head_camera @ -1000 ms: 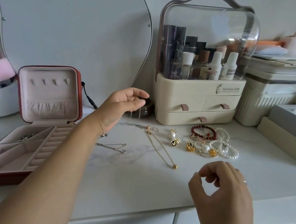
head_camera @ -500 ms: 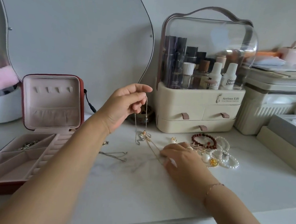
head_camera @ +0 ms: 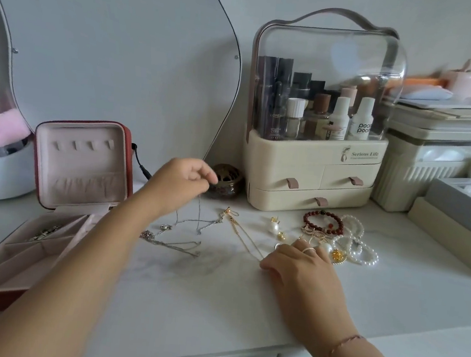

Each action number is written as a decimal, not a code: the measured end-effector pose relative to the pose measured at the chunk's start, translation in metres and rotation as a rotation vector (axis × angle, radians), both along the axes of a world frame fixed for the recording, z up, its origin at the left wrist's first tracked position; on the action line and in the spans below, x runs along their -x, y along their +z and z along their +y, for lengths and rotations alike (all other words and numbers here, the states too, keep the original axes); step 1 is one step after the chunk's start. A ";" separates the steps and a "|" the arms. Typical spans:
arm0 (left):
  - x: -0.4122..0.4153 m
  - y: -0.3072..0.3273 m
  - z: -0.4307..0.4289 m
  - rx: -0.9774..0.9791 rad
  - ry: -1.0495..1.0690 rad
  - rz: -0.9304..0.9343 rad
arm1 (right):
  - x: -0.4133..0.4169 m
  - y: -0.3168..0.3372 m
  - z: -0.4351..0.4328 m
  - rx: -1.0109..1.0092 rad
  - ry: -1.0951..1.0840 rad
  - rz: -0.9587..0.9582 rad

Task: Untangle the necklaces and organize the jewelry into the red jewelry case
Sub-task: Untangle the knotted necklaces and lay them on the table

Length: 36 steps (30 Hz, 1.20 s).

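- Left hand (head_camera: pixel 183 177): grip pinched on the silver necklace (head_camera: pixel 198 218), raised above the counter (head_camera: pixel 216 292); the chain's lower loops lie on the counter at the hand's 6 o'clock.
- Right hand (head_camera: pixel 303 269): grip apart, fingers flat, pinning the near end of the gold necklace (head_camera: pixel 241 234).
- Red jewelry case (head_camera: pixel 83 162): open, at 9 o'clock of the chains, well apart.
- Handling: lift the silver slowly and keep the gold pinned; pause if the strands snag where they seem to meet.
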State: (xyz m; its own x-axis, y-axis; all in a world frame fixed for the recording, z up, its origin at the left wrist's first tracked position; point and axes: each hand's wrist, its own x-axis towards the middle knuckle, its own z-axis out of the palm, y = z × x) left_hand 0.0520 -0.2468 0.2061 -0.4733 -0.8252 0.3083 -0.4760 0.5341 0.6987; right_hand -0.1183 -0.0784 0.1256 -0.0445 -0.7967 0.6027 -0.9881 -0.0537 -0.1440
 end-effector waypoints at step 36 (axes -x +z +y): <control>0.043 -0.059 -0.031 0.013 0.181 -0.240 | -0.008 0.001 0.033 -0.214 0.373 -0.511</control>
